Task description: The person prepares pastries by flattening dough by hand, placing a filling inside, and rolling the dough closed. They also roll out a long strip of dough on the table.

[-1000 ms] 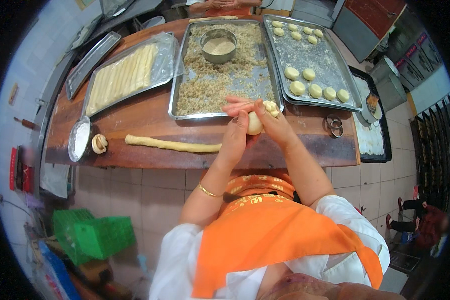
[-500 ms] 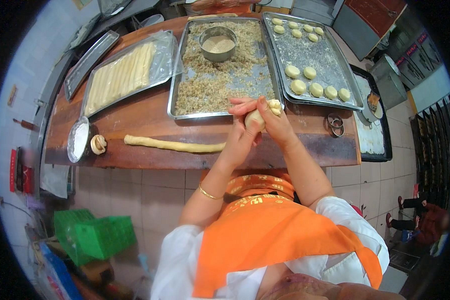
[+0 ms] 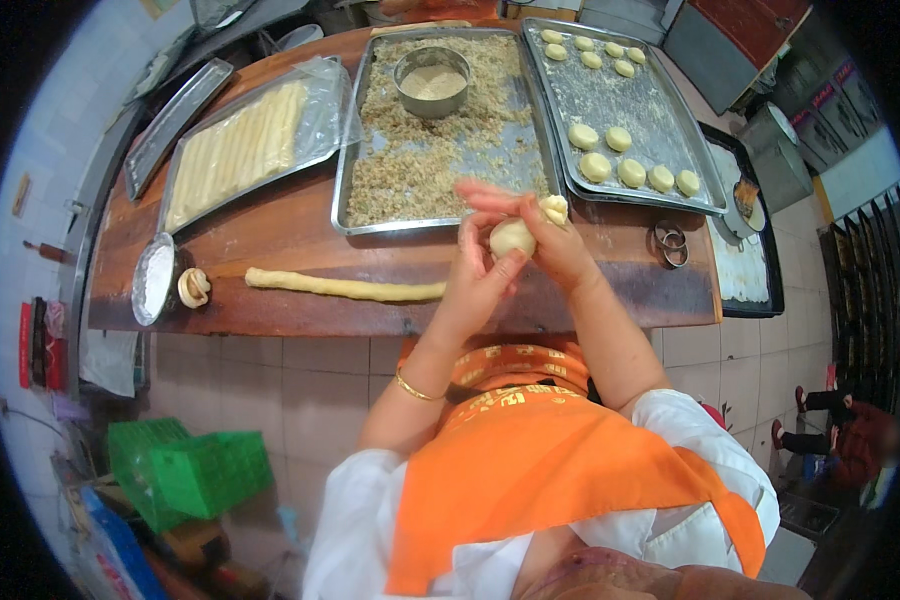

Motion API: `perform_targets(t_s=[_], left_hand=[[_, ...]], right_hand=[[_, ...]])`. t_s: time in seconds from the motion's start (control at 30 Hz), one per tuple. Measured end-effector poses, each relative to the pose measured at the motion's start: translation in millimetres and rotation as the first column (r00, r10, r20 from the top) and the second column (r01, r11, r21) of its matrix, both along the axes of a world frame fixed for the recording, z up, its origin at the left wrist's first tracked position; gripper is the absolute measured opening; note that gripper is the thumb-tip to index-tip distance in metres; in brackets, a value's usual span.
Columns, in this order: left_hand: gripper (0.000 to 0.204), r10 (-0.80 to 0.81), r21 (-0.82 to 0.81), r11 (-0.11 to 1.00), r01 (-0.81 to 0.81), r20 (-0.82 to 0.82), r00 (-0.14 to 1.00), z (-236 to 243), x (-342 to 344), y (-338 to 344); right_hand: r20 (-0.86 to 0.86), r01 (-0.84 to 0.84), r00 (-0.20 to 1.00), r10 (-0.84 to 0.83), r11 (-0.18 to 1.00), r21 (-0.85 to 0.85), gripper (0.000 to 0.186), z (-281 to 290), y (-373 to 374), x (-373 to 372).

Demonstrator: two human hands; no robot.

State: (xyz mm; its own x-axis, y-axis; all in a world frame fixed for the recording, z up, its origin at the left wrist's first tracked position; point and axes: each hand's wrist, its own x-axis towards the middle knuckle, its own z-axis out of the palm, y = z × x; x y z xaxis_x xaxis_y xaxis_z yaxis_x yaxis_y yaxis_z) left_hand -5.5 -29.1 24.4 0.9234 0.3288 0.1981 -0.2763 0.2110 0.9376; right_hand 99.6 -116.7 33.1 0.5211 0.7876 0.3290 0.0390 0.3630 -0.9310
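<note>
A pale, round dough ball (image 3: pixel 511 238) sits between my two hands, above the near edge of a tray of crumbly filling (image 3: pixel 410 185). Around its lower and left side curl the fingers of my left hand (image 3: pixel 482 252). My right hand (image 3: pixel 555 245) closes on the ball from the right, and a small lump of dough (image 3: pixel 554 208) sticks out at its upper side. A long dough rope (image 3: pixel 340 287) lies on the wooden table (image 3: pixel 220 270), left of my left forearm. Farther left are a bowl of white flour (image 3: pixel 157 280) and a coiled piece of dough (image 3: pixel 194 288).
A round metal ring (image 3: pixel 433 105) with powdery crumbs stands in the filling tray. To the right, a floured tray (image 3: pixel 650 110) holds several dough rounds, with metal ring cutters (image 3: pixel 671 245) near it. Plastic-covered dough strips (image 3: pixel 240 145) fill a left tray. Another person's orange clothing (image 3: pixel 450 12) shows behind the table.
My fingers have shifted around the dough ball, and more of its smooth face now shows between my hands. The things on the table have stayed in place.
</note>
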Motion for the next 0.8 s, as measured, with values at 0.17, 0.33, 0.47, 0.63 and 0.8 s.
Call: perform_targets(t_s=[0.17, 0.33, 0.47, 0.63, 0.8], left_hand=[[0.045, -0.323, -0.27, 0.913, 0.305, -0.025, 0.946, -6.4, -4.5, 28.3], [0.051, 0.228, 0.065, 0.969, -0.238, 0.131, 0.965, -8.9, 12.0, -12.9], [0.051, -0.182, -0.198, 0.967, 0.161, -0.093, 0.979, -1.7, -7.0, 14.0], [0.05, -0.053, 0.099, 0.994, 0.056, -0.027, 0.998, -16.2, -2.8, 10.1], [0.059, 0.072, -0.025, 0.997, -0.072, -0.01, 0.997, -5.8, 3.8, -5.7]], right_hand=[[-0.307, -0.121, 0.945, 0.11, 0.993, -0.017, 0.077, 21.8, -5.2, -14.0], [-0.111, -0.146, 0.983, 0.145, 0.989, -0.002, 0.081, -11.6, 2.7, 6.0], [-0.357, -0.03, 0.933, 0.04, 0.999, 0.033, 0.074, 7.9, 2.8, -16.0], [-0.163, -0.132, 0.977, 0.14, 0.989, 0.064, 0.073, -7.9, 3.7, 2.0], [-0.382, 0.006, 0.924, 0.009, 0.999, 0.039, 0.069, -0.4, 3.5, -11.0]])
